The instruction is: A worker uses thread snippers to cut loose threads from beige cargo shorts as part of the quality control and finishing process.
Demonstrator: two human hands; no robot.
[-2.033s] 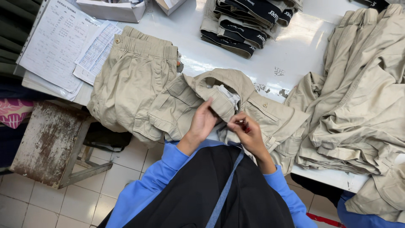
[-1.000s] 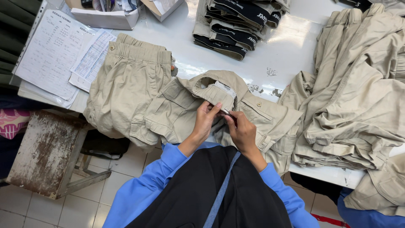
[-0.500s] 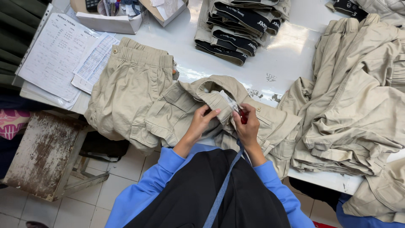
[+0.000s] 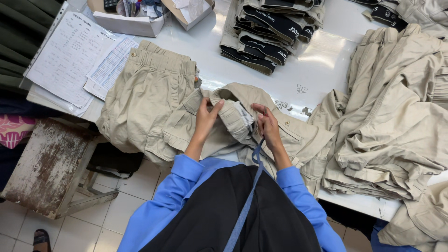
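A pair of beige cargo shorts (image 4: pixel 154 107) lies on the white table (image 4: pixel 303 60), with its waistband turned up in front of me. My left hand (image 4: pixel 206 117) grips the folded waistband near a white inner label (image 4: pixel 243 115). My right hand (image 4: pixel 267 125) pinches a small thread clipper (image 4: pixel 264 111), its tip at the waistband edge. A blue strap (image 4: pixel 247 196) runs from that hand down over my dark apron. Both my sleeves are blue.
A heap of beige shorts (image 4: pixel 392 126) fills the right side. A folded stack with black waistbands (image 4: pixel 270 32) sits at the back. Printed sheets (image 4: pixel 74 56) and a cardboard box (image 4: pixel 130 16) lie at the left. A worn stool (image 4: pixel 51 168) stands on the tiled floor.
My hands have shifted along the waistband, and the left one now holds the fold higher. My right hand has lifted the clipper to the waistband edge. The view has moved slightly.
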